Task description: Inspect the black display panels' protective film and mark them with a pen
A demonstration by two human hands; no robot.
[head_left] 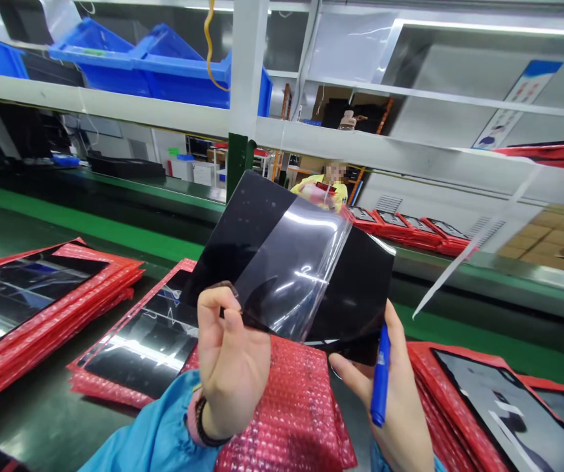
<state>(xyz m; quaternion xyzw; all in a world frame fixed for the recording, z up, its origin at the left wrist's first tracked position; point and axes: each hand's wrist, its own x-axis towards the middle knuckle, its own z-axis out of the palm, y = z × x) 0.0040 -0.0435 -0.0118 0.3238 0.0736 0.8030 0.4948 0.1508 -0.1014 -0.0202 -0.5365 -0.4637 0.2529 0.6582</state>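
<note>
Item: one glossy dark panel [355, 295], at the centre of my view, tilted up, above the bench. Item: one clear film [282, 269], curved over the panel's face. My left hand [235, 367], at seven o'clock, has thumb and forefinger pinched together at the film's near edge, the other fingers curled. My right hand [399, 406], at five o'clock, grips the panel's right end between thumb and fingers, with a blue marker [380, 377] tucked against it. At six o'clock: a red bubble-wrap bag [301, 400], contents hidden. At eight o'clock: a red sleeve [109, 391] bearing a dark screen [139, 341]. At nine: a stack of red sleeves [119, 275], another screen on top, lower contents hidden. At four: a further red stack [429, 393], topped by a black-bordered grey screen [537, 429]. At ten: blue bins [109, 72] on a rail, interiors out of sight. Near one o'clock: a person in yellow [338, 193], beyond the bench.
</note>
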